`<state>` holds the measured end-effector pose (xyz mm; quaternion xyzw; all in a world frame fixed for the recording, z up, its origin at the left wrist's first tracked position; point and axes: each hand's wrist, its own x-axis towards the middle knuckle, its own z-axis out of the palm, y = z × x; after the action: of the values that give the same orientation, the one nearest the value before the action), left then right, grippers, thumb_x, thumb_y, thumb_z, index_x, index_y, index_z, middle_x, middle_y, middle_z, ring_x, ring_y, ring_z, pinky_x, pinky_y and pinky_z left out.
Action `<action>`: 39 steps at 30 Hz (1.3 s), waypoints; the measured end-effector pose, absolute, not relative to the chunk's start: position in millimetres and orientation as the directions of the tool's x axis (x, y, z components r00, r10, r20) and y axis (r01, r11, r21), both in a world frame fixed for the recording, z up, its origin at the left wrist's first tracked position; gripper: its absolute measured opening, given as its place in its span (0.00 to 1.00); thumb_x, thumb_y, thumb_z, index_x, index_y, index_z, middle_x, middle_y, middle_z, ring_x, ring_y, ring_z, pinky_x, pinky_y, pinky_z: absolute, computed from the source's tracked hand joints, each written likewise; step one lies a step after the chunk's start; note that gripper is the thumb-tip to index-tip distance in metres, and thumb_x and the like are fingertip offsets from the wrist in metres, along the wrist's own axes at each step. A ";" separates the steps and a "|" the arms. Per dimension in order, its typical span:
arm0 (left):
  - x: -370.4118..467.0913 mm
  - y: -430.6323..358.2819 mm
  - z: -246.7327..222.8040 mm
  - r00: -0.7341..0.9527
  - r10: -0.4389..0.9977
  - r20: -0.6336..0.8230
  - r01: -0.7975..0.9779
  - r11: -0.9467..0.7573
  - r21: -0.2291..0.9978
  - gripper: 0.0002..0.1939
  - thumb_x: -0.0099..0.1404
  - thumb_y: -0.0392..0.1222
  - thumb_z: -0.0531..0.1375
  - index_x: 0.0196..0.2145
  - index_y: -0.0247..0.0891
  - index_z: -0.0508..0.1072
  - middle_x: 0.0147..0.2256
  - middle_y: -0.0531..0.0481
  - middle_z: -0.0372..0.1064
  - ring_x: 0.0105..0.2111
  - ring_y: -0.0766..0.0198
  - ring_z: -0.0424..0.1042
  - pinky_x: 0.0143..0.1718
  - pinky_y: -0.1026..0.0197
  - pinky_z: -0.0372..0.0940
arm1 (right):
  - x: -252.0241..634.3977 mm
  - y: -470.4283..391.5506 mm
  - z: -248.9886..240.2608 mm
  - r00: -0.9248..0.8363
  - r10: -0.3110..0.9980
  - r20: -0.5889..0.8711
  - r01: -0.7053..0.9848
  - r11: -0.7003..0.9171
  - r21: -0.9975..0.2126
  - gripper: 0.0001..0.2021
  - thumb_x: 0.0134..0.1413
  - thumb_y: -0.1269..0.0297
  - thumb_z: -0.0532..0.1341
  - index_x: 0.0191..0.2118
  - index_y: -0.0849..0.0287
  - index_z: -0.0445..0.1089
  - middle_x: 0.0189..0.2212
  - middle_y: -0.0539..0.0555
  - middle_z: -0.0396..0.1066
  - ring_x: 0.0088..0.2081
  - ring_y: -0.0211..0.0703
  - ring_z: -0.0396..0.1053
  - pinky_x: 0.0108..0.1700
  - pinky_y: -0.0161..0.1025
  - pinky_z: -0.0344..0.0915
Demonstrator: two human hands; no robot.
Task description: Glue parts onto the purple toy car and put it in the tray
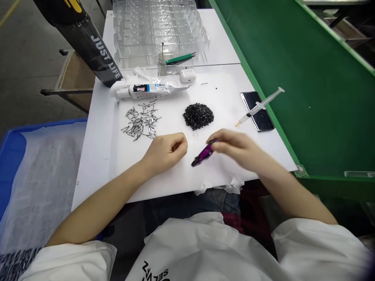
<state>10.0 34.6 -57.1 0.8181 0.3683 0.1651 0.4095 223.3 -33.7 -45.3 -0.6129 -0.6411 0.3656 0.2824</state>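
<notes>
My right hand [234,147] grips a purple tool [204,154], likely tweezers, whose tip points down-left toward the white table [99,156]. The hand is blurred. My left hand [167,150] rests on the table just left of the tool tip, fingers curled in; whether something small is pinched in it I cannot tell. Behind the hands lie a heap of small black parts [198,115] and a spread of thin black wire pieces [141,122].
A glue tube [149,89], a small bottle [162,63], green tweezers [180,59] and a white earbud case [187,75] lie at the back, before clear plastic trays [158,27]. A syringe [259,106] lies across a phone [258,111]. Green conveyor belt [307,86] right; blue bin [11,156] left.
</notes>
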 end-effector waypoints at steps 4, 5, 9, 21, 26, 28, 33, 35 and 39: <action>13.5 21.1 -60.7 0.773 0.633 0.049 0.455 -0.605 0.653 0.09 0.56 0.45 0.56 0.31 0.37 0.64 0.30 0.52 0.66 0.29 0.64 0.64 0.31 0.62 0.59 | 199.2 -37.3 -56.8 -0.026 0.972 -0.233 0.779 -0.127 -0.614 0.17 0.56 0.51 0.51 0.30 0.57 0.70 0.18 0.48 0.66 0.22 0.37 0.64 0.28 0.35 0.59; 14.0 17.6 -62.1 0.798 0.600 0.056 0.450 -0.655 0.607 0.13 0.55 0.46 0.58 0.34 0.36 0.64 0.32 0.51 0.66 0.31 0.62 0.65 0.33 0.60 0.61 | 205.5 -37.7 -56.1 0.048 0.986 -0.157 0.797 -0.133 -0.589 0.18 0.56 0.50 0.51 0.29 0.57 0.70 0.17 0.48 0.65 0.21 0.37 0.63 0.28 0.36 0.58; 12.1 10.0 -67.2 0.865 0.501 0.040 0.428 -0.776 0.463 0.22 0.55 0.44 0.60 0.45 0.34 0.61 0.40 0.45 0.63 0.38 0.57 0.63 0.41 0.55 0.62 | 250.2 -31.8 -49.5 0.473 0.733 0.489 0.723 -0.006 -0.691 0.12 0.53 0.60 0.54 0.42 0.56 0.67 0.40 0.54 0.68 0.38 0.40 0.68 0.39 0.39 0.65; 9.0 17.4 -68.1 0.821 0.569 0.042 0.432 -0.669 0.605 0.13 0.56 0.32 0.56 0.41 0.37 0.63 0.35 0.51 0.66 0.35 0.63 0.64 0.39 0.60 0.61 | 254.0 -13.5 -42.4 0.525 0.831 0.185 0.135 0.133 -0.982 0.11 0.56 0.60 0.53 0.26 0.58 0.63 0.26 0.53 0.65 0.36 0.42 0.70 0.48 0.49 0.66; 9.9 16.6 -71.2 0.756 0.632 0.169 0.445 -0.686 0.576 0.09 0.58 0.38 0.58 0.37 0.36 0.65 0.28 0.55 0.68 0.27 0.66 0.66 0.29 0.64 0.60 | 200.0 -15.5 -13.5 0.067 0.869 0.491 -0.056 0.494 -0.867 0.03 0.54 0.68 0.57 0.29 0.54 0.63 0.17 0.44 0.56 0.17 0.31 0.57 0.24 0.33 0.63; 9.7 16.3 -71.1 0.742 0.635 0.215 0.448 -0.708 0.545 0.06 0.59 0.37 0.56 0.36 0.35 0.66 0.26 0.55 0.68 0.26 0.67 0.66 0.27 0.65 0.60 | 191.9 -12.7 -12.9 -0.189 0.858 0.478 -0.240 0.432 -0.869 0.13 0.55 0.59 0.56 0.24 0.57 0.56 0.15 0.44 0.53 0.15 0.30 0.53 0.20 0.32 0.55; 9.9 16.7 -70.0 0.748 0.620 0.237 0.460 -0.741 0.489 0.06 0.60 0.38 0.55 0.36 0.35 0.69 0.23 0.55 0.67 0.24 0.67 0.67 0.26 0.65 0.60 | 196.4 -12.0 -33.0 -0.381 0.835 0.397 -0.317 0.286 -0.905 0.22 0.60 0.52 0.49 0.19 0.60 0.48 0.14 0.46 0.49 0.18 0.31 0.50 0.25 0.34 0.53; 10.6 17.4 -71.0 0.746 0.619 0.248 0.461 -0.747 0.479 0.06 0.61 0.38 0.54 0.36 0.35 0.69 0.23 0.55 0.68 0.24 0.67 0.68 0.26 0.65 0.60 | 198.2 -14.6 -41.9 -0.361 0.815 0.453 -0.355 0.329 -0.875 0.22 0.60 0.55 0.49 0.19 0.60 0.47 0.14 0.46 0.49 0.18 0.31 0.49 0.25 0.34 0.53; 11.2 17.8 -73.5 0.748 0.620 0.236 0.467 -0.745 0.477 0.06 0.61 0.38 0.54 0.36 0.36 0.69 0.24 0.55 0.69 0.25 0.66 0.69 0.26 0.64 0.60 | 196.4 -20.0 -51.8 -0.325 0.810 0.489 -0.347 0.378 -0.858 0.22 0.61 0.56 0.47 0.18 0.60 0.45 0.15 0.46 0.48 0.17 0.30 0.47 0.26 0.34 0.53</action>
<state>11.2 17.8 -73.5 0.9136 0.2974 0.1938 0.1981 196.4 -20.0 -51.8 -0.1860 -0.6216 0.5255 0.5503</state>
